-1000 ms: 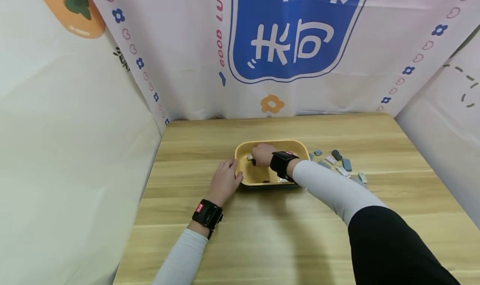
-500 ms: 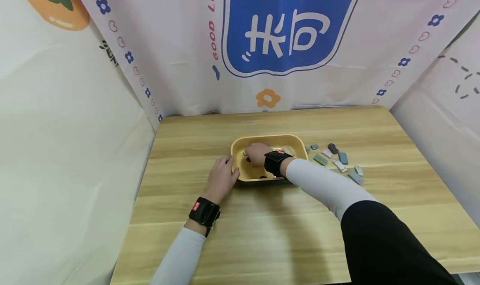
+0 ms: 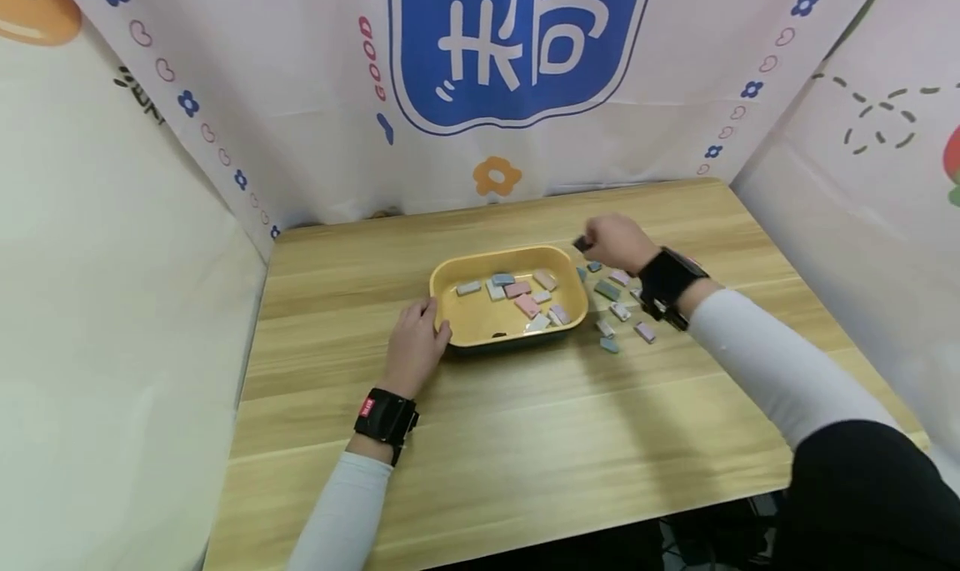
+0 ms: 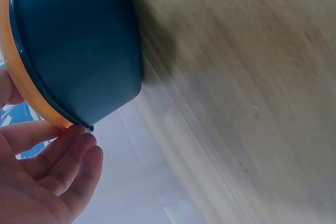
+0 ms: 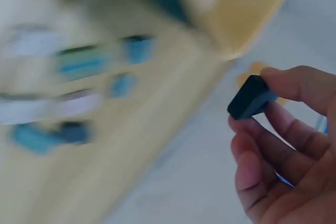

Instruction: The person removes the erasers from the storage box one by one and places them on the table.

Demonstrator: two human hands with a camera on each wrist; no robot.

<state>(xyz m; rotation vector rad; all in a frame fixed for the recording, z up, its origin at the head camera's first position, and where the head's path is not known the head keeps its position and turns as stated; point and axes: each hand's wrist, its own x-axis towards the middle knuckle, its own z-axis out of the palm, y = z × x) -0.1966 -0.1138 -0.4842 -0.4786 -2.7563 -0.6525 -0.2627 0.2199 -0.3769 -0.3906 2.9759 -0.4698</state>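
A yellow container (image 3: 510, 339) with a dark teal outside stands on the wooden table, holding several small pastel blocks. At its left end my left hand (image 3: 415, 346) grips the rim; in the left wrist view, curled fingers (image 4: 79, 166) touch the orange-yellow edge. Beyond the container's far right corner, my right hand (image 3: 621, 242) is raised above the table. Between thumb and fingertips it pinches a small dark block (image 5: 251, 98), wedge-like in the right wrist view. Loose blocks lie below and beside this hand, partly hidden by the wrist.
Several loose blocks, among them a green one (image 3: 607, 290) and a lilac one (image 3: 645, 332), lie right of the container on the table (image 3: 480, 429). A printed cloth (image 3: 300, 137) hangs along the table's back edge.
My right hand has left the container's inside and moved right, carrying the dark block out over the rim. The left hand stays at the rim. The head view has shifted.
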